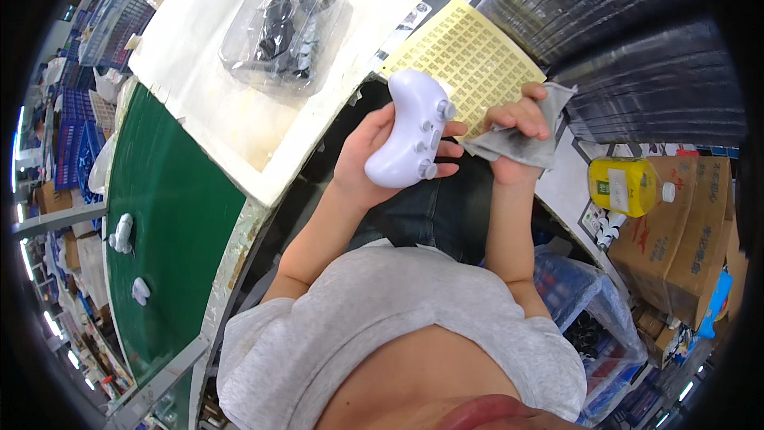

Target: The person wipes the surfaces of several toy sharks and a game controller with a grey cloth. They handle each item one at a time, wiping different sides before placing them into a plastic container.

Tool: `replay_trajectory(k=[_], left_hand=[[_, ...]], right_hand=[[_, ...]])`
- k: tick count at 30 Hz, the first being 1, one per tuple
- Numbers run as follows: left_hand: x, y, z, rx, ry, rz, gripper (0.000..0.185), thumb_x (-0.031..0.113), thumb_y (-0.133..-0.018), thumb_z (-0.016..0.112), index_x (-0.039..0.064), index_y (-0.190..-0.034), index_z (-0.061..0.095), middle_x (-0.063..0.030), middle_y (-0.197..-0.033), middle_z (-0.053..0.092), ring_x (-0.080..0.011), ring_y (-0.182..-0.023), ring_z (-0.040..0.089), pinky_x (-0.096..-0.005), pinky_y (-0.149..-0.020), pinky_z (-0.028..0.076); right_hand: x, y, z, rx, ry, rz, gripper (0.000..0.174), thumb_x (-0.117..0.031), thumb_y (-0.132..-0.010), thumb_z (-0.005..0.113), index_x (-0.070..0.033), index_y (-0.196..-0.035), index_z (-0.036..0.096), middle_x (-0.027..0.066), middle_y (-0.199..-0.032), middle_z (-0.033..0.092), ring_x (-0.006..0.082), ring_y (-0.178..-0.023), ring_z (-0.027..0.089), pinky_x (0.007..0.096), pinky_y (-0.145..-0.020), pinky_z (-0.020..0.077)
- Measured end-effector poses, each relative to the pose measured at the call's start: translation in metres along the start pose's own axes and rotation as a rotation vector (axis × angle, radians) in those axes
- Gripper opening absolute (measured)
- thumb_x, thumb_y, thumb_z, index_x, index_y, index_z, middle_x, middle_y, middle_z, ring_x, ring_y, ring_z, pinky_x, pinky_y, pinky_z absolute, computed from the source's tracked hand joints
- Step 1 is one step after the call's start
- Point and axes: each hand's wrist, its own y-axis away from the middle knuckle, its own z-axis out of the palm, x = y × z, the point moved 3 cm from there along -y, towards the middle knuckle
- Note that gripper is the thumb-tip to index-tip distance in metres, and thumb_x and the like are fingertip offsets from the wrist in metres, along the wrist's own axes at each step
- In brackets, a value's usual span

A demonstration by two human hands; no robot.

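A white game controller rests in my left hand, its thumbsticks facing right and the fingers wrapped behind it. My right hand grips a grey cloth, folded between thumb and fingers, a short way right of the controller and apart from it. Beyond both hands lies a yellow sheet of small printed labels, partly covered by the controller and the right hand.
A clear plastic tray with dark parts sits on the white table. Left is a green conveyor belt bearing white controllers. At right stand a bottle of yellow liquid, a cardboard box and black wrapped stacks.
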Motion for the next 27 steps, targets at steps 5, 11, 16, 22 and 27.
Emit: replay_trajectory(k=[5, 11, 16, 22, 27], left_hand=[[0.002, 0.001, 0.007, 0.021, 0.034, 0.029, 0.059, 0.051, -0.102, 0.033, 0.003, -0.134, 0.046, -0.0177, -0.117, 0.060, -0.0303, -0.100, 0.063, -0.0460, -0.088, 0.052], [-0.003, -0.001, 0.007, 0.190, 0.105, 0.107, 0.050, 0.040, -0.099, 0.053, 0.005, -0.133, 0.045, -0.0141, -0.113, 0.059, -0.0253, -0.098, 0.061, -0.0412, -0.085, 0.051], [0.000, -0.004, 0.010, 0.311, 0.032, 0.214, 0.049, 0.032, -0.096, 0.061, 0.005, -0.132, 0.042, -0.0148, -0.102, 0.058, -0.0268, -0.096, 0.059, -0.0416, -0.084, 0.050], [-0.019, -0.009, 0.016, 0.449, -0.401, 0.490, 0.051, 0.034, -0.099, 0.057, 0.008, -0.138, 0.035, -0.0081, -0.125, 0.050, -0.0177, -0.112, 0.052, -0.0348, -0.094, 0.045], [-0.022, -0.007, 0.002, 0.467, -0.544, 0.641, 0.066, 0.038, -0.100, 0.053, 0.003, -0.144, 0.019, -0.0125, -0.134, 0.044, -0.0217, -0.122, 0.050, -0.0376, -0.101, 0.044]], right_hand=[[0.000, -0.005, -0.001, 0.011, -0.089, 0.070, 0.030, -0.028, -0.098, 0.047, -0.004, -0.112, 0.056, -0.0046, -0.061, 0.049, 0.0122, -0.066, 0.051, 0.0323, -0.077, 0.0416], [0.009, 0.008, -0.028, 0.219, -0.166, 0.107, 0.028, -0.028, -0.099, 0.048, -0.003, -0.108, 0.059, -0.0039, -0.060, 0.048, 0.0118, -0.065, 0.051, 0.0323, -0.077, 0.0424], [0.020, 0.009, -0.011, 0.181, 0.113, 0.011, 0.030, -0.028, -0.101, 0.046, -0.002, -0.108, 0.059, -0.0008, -0.064, 0.055, 0.0164, -0.071, 0.056, 0.0344, -0.081, 0.0438], [0.073, 0.024, 0.026, 0.038, 1.559, -0.380, 0.042, -0.028, -0.106, 0.032, 0.005, -0.123, 0.053, 0.0238, -0.130, 0.058, 0.0327, -0.138, 0.041, 0.0408, -0.112, 0.0313], [0.088, 0.021, 0.024, 0.170, 1.352, -0.280, 0.052, -0.036, -0.106, 0.036, 0.006, -0.138, 0.042, 0.0239, -0.134, 0.055, 0.0308, -0.128, 0.051, 0.0380, -0.108, 0.0386]])
